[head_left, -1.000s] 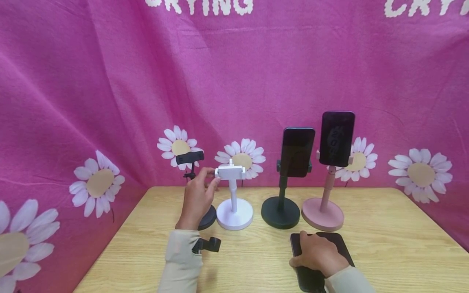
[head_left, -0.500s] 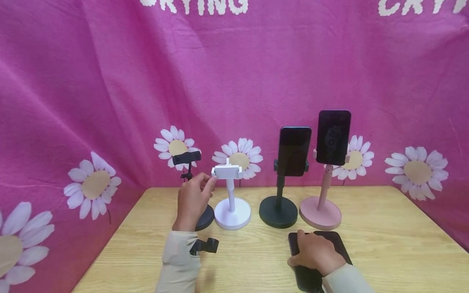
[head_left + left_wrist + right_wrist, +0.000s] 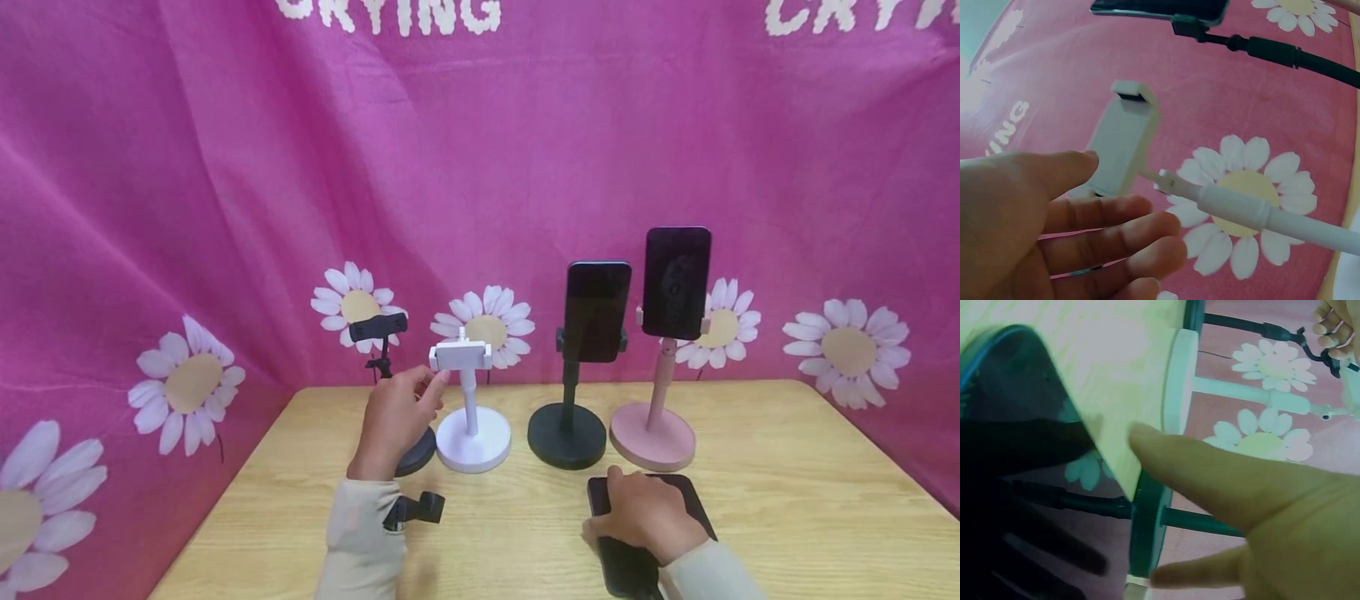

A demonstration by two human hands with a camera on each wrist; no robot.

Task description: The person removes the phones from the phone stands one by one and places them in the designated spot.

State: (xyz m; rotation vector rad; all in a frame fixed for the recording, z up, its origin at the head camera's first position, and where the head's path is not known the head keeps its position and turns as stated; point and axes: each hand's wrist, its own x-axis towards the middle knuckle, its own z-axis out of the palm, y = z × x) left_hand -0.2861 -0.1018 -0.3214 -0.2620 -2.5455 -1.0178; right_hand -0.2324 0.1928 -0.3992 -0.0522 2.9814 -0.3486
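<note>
Obscuring black phone [image 3: 627,571] partly: right hand [image 3: 647,518]

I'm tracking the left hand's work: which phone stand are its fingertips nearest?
The white stand: its phoneless clamp is right by the left hand. It is the only white one of four.

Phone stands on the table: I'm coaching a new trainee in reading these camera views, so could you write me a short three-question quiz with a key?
1. Multiple choice: the dark green stand and the pink stand each hold: A nothing; B a phone; C two phones.
2. True or false: the right hand is over a dark flat device on the table.
3. In the left wrist view, what colour is the holder nearest the left hand?

Key: 1. B. 2. True. 3. White.
</note>
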